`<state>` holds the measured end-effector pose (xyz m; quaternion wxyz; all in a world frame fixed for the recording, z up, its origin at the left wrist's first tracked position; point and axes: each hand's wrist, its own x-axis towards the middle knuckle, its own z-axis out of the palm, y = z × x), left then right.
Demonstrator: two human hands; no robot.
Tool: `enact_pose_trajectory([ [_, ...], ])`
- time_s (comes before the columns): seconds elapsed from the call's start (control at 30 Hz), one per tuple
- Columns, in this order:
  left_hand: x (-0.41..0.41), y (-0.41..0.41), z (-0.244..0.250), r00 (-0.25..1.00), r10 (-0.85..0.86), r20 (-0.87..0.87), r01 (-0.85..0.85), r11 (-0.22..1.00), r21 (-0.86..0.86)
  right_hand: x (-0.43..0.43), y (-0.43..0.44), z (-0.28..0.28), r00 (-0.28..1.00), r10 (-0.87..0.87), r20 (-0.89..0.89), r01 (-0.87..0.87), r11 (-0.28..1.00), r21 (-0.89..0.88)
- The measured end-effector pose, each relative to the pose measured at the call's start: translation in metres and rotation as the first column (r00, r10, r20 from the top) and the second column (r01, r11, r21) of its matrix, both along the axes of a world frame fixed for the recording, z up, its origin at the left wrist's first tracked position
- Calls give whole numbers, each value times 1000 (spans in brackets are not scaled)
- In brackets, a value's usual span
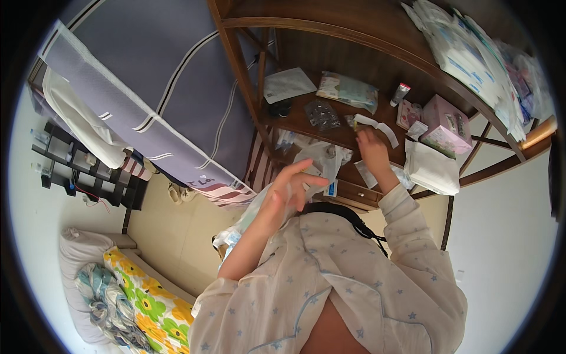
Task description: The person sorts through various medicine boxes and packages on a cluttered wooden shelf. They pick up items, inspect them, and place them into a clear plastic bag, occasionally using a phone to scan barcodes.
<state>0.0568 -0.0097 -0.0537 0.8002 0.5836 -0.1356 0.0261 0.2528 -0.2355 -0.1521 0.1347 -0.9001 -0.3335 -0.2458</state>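
Observation:
My left hand (289,188) is raised in front of the desk with its fingers apart. A translucent plastic bag (258,210) lies along its wrist, and more clear plastic (326,161) shows behind the fingers. My right hand (373,152) reaches over the brown wooden desk (307,104), fingertips down at a curled white paper strip (382,126). A small yellowish item (355,124) is by those fingertips; whether they pinch anything is hidden. Left of it lies a crumpled clear wrapper (322,114).
Toward the back of the desk are a flat white packet (289,84), a printed plastic package (347,90) and a tube (400,94). At right stand a pink box (446,126) and a white tissue pack (432,168). A grey-purple fabric wardrobe (146,88) borders the left.

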Motion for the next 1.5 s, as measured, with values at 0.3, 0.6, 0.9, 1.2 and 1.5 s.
enact_pose_trajectory([
  [0.3, 17, 3, -16, 997, -67, -33, 66, 998, -24, 54, -23, 49, 898, 149, -414, 271, 554, 787],
  [0.6, 18, -12, -20, 970, 212, -115, -205, 976, 75, -44, 47, 64, 537, 811, -232, 463, -54, 885],
  [0.9, -1, 5, 11, 963, 267, 25, -264, 960, -87, -134, 96, -7, 537, 734, -415, 9, 487, 873],
  [1.2, -14, 10, 20, 978, 197, 69, -190, 977, -92, -136, 119, -6, 233, 740, -631, -74, 660, 748],
  [1.5, -39, 16, 29, 982, 140, 128, -124, 984, -131, -138, 152, -10, -88, 718, -690, 50, 695, 717],
])
